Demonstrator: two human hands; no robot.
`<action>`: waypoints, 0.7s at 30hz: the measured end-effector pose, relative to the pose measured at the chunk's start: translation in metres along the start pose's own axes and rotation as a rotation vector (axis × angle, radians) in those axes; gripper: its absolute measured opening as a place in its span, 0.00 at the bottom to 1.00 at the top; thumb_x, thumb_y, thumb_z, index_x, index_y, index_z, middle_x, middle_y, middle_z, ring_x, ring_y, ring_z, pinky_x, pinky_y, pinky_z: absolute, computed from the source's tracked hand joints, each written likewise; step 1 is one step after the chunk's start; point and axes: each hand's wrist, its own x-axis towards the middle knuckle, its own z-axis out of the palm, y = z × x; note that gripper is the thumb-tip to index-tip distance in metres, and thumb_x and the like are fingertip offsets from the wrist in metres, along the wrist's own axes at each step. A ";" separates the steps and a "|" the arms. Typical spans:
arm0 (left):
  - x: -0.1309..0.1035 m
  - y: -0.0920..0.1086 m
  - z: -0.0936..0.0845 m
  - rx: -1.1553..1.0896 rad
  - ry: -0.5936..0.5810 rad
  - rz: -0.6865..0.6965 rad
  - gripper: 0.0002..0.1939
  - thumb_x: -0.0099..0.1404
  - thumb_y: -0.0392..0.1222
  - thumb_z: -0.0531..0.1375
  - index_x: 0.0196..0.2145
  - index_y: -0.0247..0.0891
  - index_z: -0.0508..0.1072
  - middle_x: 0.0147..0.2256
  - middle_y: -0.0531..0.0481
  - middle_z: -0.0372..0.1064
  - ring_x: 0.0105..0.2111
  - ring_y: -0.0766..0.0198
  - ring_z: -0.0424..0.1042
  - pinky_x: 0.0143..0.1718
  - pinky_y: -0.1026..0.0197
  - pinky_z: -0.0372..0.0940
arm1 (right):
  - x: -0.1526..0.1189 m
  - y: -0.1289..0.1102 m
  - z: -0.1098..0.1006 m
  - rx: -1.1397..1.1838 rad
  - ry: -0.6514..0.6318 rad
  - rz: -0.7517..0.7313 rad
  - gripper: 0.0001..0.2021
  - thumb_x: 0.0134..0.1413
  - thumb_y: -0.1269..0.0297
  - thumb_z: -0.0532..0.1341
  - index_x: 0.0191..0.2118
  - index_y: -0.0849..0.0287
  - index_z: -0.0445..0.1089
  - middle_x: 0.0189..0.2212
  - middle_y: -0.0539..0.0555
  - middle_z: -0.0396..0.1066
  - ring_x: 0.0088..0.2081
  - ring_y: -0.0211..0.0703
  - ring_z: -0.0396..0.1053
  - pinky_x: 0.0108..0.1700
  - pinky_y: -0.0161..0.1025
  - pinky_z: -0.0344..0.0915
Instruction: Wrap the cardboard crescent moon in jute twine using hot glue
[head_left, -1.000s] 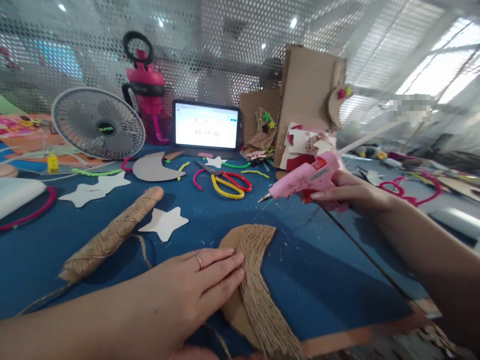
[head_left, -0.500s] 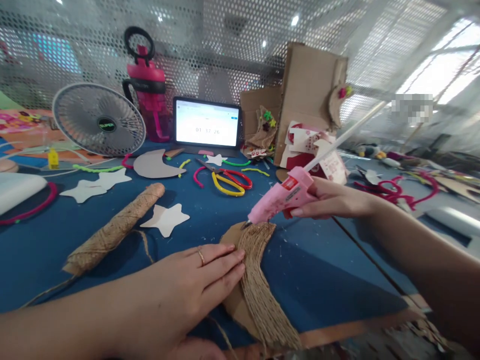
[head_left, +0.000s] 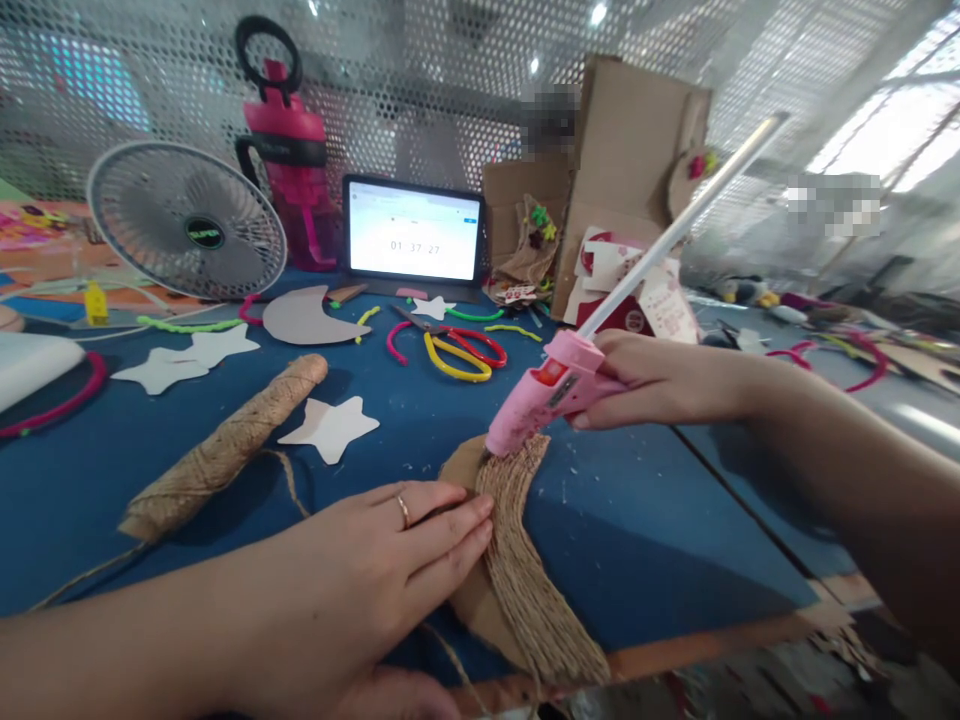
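Note:
A cardboard crescent (head_left: 469, 608) lies at the table's front edge, its right part covered with rows of jute twine (head_left: 517, 560). My left hand (head_left: 375, 570) rests flat on it, fingers stretched out, the fingertips on the edge of the twine rows. My right hand (head_left: 637, 380) grips a pink glue gun (head_left: 544, 390) with a long white glue stick rising from its back. The nozzle points down at the crescent's upper end, beside the twine. To the left lies a roll of jute twine (head_left: 225, 445), with a loose strand running toward my left hand.
White paper stars (head_left: 334, 428), a grey crescent (head_left: 307, 318) and scissors (head_left: 457, 355) with red and yellow handles lie beyond my hands. Behind them stand a fan (head_left: 191, 220), a pink bottle (head_left: 289, 170), a tablet (head_left: 412, 230) and cardboard sheets (head_left: 637, 150).
The glue gun has tipped more upright and its nozzle has come down slightly onto the crescent's upper end. My left hand stays in place on the crescent. The view has shifted slightly.

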 end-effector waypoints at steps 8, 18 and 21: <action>0.000 -0.003 0.002 -0.023 0.018 -0.003 0.37 0.66 0.62 0.48 0.60 0.27 0.59 0.61 0.38 0.53 0.59 0.49 0.58 0.58 0.51 0.58 | 0.000 -0.005 -0.005 -0.186 -0.051 0.098 0.19 0.49 0.44 0.52 0.26 0.58 0.58 0.29 0.56 0.61 0.31 0.45 0.61 0.35 0.43 0.57; -0.002 0.000 0.000 0.008 0.017 0.015 0.37 0.67 0.61 0.47 0.60 0.26 0.59 0.61 0.38 0.54 0.59 0.49 0.58 0.60 0.51 0.56 | 0.001 -0.021 -0.014 -0.327 -0.035 0.183 0.19 0.46 0.46 0.53 0.28 0.59 0.65 0.31 0.59 0.64 0.38 0.52 0.63 0.45 0.49 0.57; -0.002 0.000 0.001 0.014 0.031 0.015 0.37 0.66 0.61 0.49 0.60 0.25 0.59 0.61 0.37 0.55 0.59 0.49 0.58 0.59 0.52 0.56 | -0.004 -0.018 -0.015 -0.342 0.053 0.140 0.18 0.46 0.47 0.54 0.27 0.58 0.66 0.31 0.57 0.66 0.37 0.50 0.64 0.44 0.48 0.59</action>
